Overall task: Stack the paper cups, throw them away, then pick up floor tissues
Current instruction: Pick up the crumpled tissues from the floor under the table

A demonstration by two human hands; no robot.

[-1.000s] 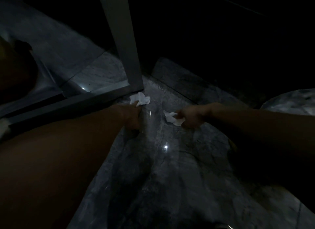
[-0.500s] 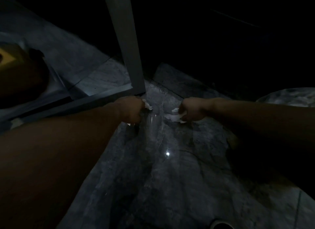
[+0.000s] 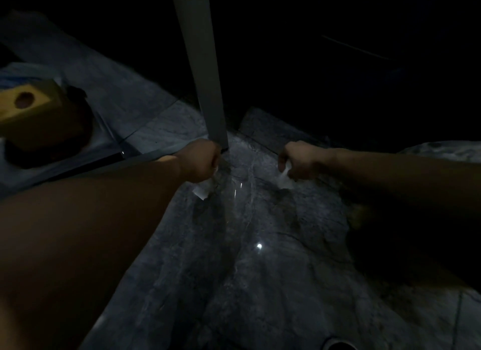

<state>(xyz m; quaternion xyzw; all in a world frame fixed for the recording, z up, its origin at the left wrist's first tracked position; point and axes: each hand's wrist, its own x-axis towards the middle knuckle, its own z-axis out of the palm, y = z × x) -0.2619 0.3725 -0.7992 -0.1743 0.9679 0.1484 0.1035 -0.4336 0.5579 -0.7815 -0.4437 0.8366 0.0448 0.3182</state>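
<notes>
The scene is dim. My left hand (image 3: 200,162) is closed around a white crumpled tissue (image 3: 201,190), whose lower end hangs below the fist, close to the foot of a grey table leg (image 3: 208,89). My right hand (image 3: 299,159) is closed on a second white tissue (image 3: 285,179), which sticks out under the fingers just above the grey marble floor (image 3: 260,271). No paper cups are visible.
A yellow-brown box (image 3: 28,110) with a round hole sits at the left on a pale surface. A low grey frame bar (image 3: 109,164) runs from the table leg to the left. The far side of the floor is in darkness.
Both hands have closed on the tissues that lay on the floor and lifted them slightly; the left tissue now dangles below the fist. The view has shifted a little.
</notes>
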